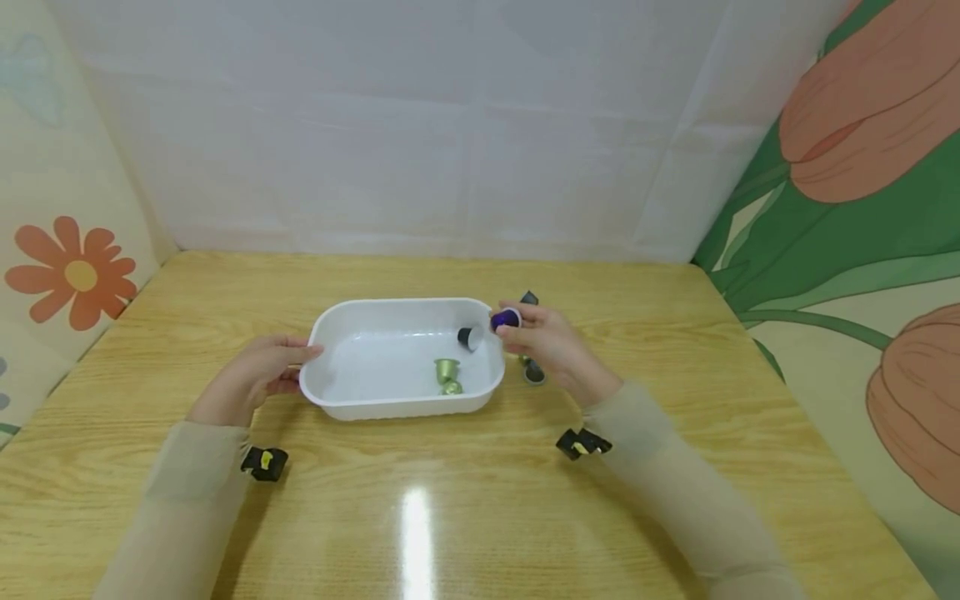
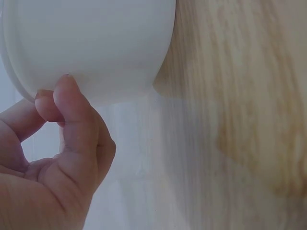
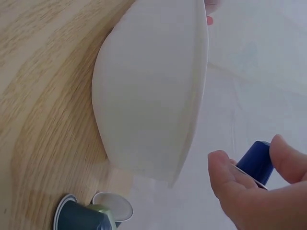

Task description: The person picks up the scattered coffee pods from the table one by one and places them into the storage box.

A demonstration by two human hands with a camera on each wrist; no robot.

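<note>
**A:** What've the hands got?

**B:** Right hand [image 1: 551,343] is pinching a purple capsule [image 1: 505,320] between thumb and fingers, just by the tray's rim between 2 and 3 o'clock. It's a little tapered cup with a smooth, shiny shell and a pale flat lip; reads more blue in the right wrist view. Left hand [image 1: 253,372] has thumb and fingers pinched on the rim at 9 o'clock.

**A:** And the tray?

**B:** White tray [image 1: 367,410], smooth and a bit glossy, looks like plastic. Rounded rectangle, deepish walls, rolled lip. Sits on the desk [image 1: 337,525], which is yellowish wood grain with a bright shine at 6 o'clock.

**A:** Anything in it?

**B:** Three. A black capsule [image 1: 463,337] tipped on its side toward 2–3 o'clock, pale round face showing, and at 4 o'clock a green capsule [image 1: 446,372] nearly touching a second green one [image 1: 452,388].

**A:** Outside it?

**B:** Small bunch of loose capsules [image 1: 534,372] past the 3 o'clock end, dark ones plus a pale green, half behind the right hand. Creased white cloth [image 1: 405,150] hangs at 12.
</note>
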